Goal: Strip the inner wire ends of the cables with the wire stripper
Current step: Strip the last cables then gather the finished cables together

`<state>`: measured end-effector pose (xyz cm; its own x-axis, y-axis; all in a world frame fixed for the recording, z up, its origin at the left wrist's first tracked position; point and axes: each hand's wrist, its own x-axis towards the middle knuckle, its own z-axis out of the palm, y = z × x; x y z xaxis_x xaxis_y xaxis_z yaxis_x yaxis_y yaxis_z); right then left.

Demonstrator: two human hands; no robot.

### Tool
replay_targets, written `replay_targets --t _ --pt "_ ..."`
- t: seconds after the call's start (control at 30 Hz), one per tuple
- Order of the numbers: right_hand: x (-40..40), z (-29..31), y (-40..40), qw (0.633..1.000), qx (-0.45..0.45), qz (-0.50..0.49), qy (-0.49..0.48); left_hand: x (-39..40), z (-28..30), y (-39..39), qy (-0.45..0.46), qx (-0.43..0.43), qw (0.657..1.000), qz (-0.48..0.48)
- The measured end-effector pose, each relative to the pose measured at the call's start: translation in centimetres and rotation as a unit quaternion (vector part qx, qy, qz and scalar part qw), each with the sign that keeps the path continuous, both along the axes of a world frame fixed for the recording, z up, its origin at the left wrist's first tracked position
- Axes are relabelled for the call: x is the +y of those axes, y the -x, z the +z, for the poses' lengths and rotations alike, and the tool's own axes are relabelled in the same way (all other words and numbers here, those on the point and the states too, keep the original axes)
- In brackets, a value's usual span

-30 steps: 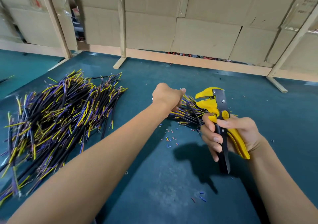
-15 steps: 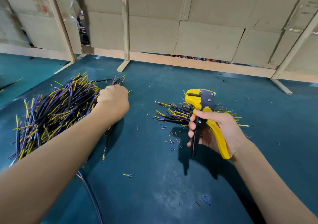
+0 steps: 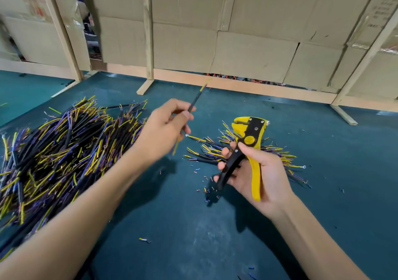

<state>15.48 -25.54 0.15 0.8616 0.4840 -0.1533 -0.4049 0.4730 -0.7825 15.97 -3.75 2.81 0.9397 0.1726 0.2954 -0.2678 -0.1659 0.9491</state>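
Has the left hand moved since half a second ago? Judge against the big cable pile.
Yes. The left hand has lifted off the big cable pile, moving right toward the wire stripper, pinching one cable.

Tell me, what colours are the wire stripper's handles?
One handle is yellow, the other black on the wire stripper, seen in the head view.
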Motion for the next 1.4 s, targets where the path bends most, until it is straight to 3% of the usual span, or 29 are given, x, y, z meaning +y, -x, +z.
replay_targets --t 0.07,0.13,0.27,0.5,0.83,1.13,1.4 --pt "0.3 -0.2 0.0 0.999 -0.037 -0.026 -0.014 -1.0 -1.2 1.2 0.212 0.037 0.967 -0.137" --pt "0.4 -0.1 0.2 0.996 -0.069 -0.047 -0.027 -1.5 -2.1 2.4 0.312 0.083 0.913 -0.249" --pt "0.1 0.1 0.1 0.992 -0.109 -0.058 -0.024 -3.1 -2.4 3.5 0.376 0.104 0.860 -0.329" --pt "0.1 0.0 0.3 0.991 -0.131 -0.033 0.006 -4.2 -1.6 4.5 0.467 0.103 0.817 -0.321" --pt "0.9 -0.6 1.5 0.979 -0.195 0.065 0.006 -2.8 -1.5 3.8 0.465 0.078 0.856 -0.214" --pt "1.2 -0.6 1.7 0.979 -0.194 0.023 0.049 -3.0 -2.0 3.5 0.351 0.046 0.918 -0.181" --pt "1.0 -0.2 1.3 0.985 -0.165 -0.035 0.031 -3.6 -1.9 4.0 0.262 0.059 0.933 -0.241"
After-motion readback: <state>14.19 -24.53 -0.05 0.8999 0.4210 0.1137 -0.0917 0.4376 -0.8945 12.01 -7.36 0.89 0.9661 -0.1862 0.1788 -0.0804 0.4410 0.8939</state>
